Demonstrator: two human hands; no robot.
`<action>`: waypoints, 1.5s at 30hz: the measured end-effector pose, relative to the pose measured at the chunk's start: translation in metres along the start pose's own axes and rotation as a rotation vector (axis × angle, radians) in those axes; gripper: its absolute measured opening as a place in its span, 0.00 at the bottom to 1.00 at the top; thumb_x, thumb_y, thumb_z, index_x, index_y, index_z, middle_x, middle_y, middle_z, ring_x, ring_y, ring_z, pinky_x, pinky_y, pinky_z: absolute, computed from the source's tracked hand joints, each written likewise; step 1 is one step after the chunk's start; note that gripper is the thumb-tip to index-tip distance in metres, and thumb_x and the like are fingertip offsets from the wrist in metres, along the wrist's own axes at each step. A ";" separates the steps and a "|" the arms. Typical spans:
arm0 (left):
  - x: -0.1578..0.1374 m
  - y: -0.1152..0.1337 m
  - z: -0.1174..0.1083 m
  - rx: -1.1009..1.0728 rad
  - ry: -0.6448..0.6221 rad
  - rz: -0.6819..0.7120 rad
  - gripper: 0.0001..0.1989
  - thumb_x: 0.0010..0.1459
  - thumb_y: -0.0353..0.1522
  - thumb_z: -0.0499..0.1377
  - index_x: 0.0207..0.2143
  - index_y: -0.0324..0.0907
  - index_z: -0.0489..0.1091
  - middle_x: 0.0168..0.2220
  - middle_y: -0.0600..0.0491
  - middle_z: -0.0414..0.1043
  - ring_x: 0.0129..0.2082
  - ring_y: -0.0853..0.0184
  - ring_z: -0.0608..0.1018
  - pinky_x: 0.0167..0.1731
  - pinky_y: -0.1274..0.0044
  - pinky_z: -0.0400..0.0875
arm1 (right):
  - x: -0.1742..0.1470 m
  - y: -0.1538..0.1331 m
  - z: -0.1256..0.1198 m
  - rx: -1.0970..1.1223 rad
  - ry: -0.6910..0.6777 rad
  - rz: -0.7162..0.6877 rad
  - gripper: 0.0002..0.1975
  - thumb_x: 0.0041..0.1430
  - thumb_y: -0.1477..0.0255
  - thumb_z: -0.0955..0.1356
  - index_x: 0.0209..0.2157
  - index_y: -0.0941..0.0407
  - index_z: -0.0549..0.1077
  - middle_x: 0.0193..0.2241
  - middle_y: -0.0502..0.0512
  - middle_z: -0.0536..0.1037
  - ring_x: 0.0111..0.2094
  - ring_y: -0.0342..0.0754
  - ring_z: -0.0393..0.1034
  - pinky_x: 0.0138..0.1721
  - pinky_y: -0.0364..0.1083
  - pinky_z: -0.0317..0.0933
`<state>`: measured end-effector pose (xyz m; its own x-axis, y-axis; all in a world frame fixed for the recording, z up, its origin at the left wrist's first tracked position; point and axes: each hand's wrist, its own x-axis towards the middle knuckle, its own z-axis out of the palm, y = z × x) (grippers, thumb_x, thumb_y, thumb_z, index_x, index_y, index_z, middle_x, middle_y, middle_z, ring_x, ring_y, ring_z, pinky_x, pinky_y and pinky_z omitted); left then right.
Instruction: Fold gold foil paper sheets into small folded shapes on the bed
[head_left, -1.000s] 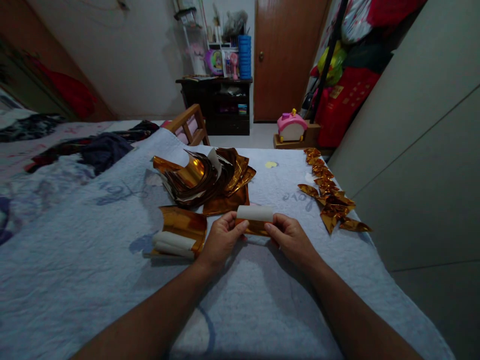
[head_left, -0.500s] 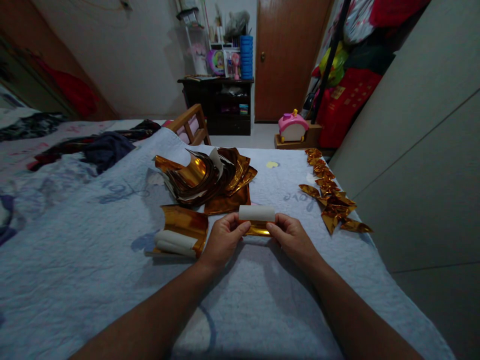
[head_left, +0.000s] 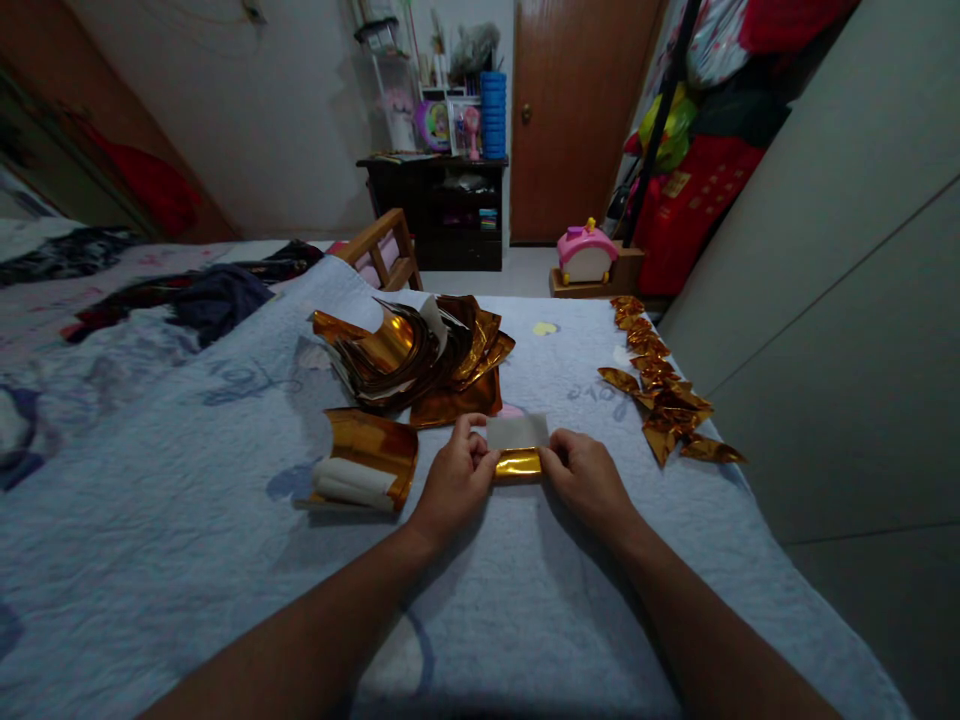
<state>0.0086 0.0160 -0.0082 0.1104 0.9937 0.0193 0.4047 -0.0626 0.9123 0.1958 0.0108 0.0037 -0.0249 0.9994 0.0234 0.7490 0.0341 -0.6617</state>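
Note:
Between my two hands is a sheet of gold foil paper (head_left: 518, 464), its near part a shiny folded band and its far part showing the pale grey back. My left hand (head_left: 459, 478) pinches the left end of the band, with the index finger raised and bent. At the right end, my right hand (head_left: 587, 475) grips the same sheet between thumb and curled fingers. Left of my hands lie curled gold sheets (head_left: 371, 440) with pale rolled edges. Behind them a thick fanned stack of gold foil paper (head_left: 397, 350) rests on the bed.
Several folded gold foil pieces (head_left: 675, 410) lie in a line along the right edge of the pale blue bedspread (head_left: 480, 620). Dark clothes (head_left: 217, 300) are heaped at the left. A wooden chair back (head_left: 382, 245) stands past the bed's far edge, and a pale cabinet (head_left: 840, 330) borders the right.
The sheet's far part has gone from a curled roll to lying flatter, and the gold band faces up more. My left index finger has lifted off the sheet.

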 end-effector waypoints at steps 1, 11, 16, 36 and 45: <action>-0.001 0.000 0.001 0.063 -0.004 0.011 0.17 0.60 0.30 0.55 0.52 0.43 0.60 0.27 0.60 0.66 0.28 0.68 0.72 0.31 0.77 0.63 | 0.000 0.001 0.001 -0.071 0.003 -0.008 0.12 0.61 0.73 0.64 0.23 0.56 0.71 0.23 0.53 0.73 0.28 0.46 0.65 0.31 0.45 0.50; -0.003 -0.001 0.004 0.520 0.007 0.166 0.21 0.59 0.27 0.56 0.55 0.42 0.63 0.36 0.51 0.70 0.43 0.57 0.72 0.45 0.66 0.65 | -0.001 0.008 0.010 -0.354 0.071 -0.059 0.05 0.60 0.74 0.66 0.30 0.56 0.72 0.31 0.57 0.77 0.37 0.53 0.65 0.38 0.49 0.50; -0.004 0.002 0.002 0.621 -0.029 0.268 0.08 0.62 0.27 0.56 0.41 0.44 0.73 0.42 0.49 0.71 0.46 0.57 0.69 0.45 0.66 0.63 | -0.001 0.007 0.011 -0.309 0.119 -0.063 0.07 0.59 0.76 0.67 0.40 0.57 0.71 0.37 0.57 0.77 0.40 0.54 0.64 0.41 0.48 0.51; -0.008 -0.001 0.005 0.765 -0.214 0.290 0.06 0.68 0.32 0.53 0.44 0.45 0.68 0.45 0.50 0.70 0.45 0.58 0.68 0.45 0.65 0.61 | -0.008 -0.006 0.018 -0.484 0.046 -0.210 0.11 0.64 0.61 0.67 0.35 0.56 0.70 0.36 0.58 0.75 0.40 0.56 0.64 0.39 0.51 0.49; -0.013 -0.007 0.000 0.745 -0.261 0.346 0.10 0.68 0.28 0.49 0.47 0.45 0.67 0.47 0.49 0.69 0.47 0.58 0.67 0.47 0.65 0.60 | -0.009 -0.010 0.018 -0.526 0.044 -0.187 0.17 0.60 0.54 0.70 0.36 0.55 0.70 0.38 0.60 0.74 0.41 0.58 0.64 0.40 0.51 0.51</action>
<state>0.0043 0.0038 -0.0145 0.5054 0.8601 0.0686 0.7899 -0.4932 0.3643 0.1766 0.0013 -0.0033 -0.1700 0.9749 0.1437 0.9641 0.1947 -0.1807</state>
